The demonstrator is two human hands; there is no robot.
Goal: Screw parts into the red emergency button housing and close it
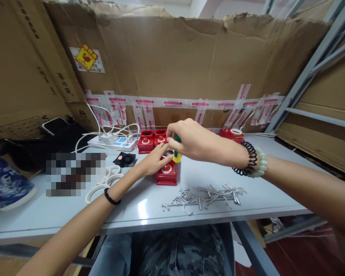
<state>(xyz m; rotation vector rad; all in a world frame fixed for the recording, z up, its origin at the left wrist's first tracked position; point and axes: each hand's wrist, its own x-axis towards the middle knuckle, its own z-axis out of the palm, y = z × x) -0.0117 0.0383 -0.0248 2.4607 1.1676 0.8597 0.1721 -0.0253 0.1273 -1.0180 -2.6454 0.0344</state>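
Note:
A red box-shaped unit with a round red knob on its front part lies on the table before me. My left hand rests on its left side, fingers closed around its upper part. My right hand is wrapped round a screwdriver with a green and yellow handle, held upright with its shaft down at the unit's right edge. The screwdriver's tip is too small to make out. Just behind stand two similar red units, side by side. Nearer to me lie loose silver screws or pins in a scattered pile.
White rings and a black square part lie to the left, near a white power strip with tangled cables. Another red unit sits behind my right forearm. Tall cardboard closes off the back; a metal shelf frame stands right.

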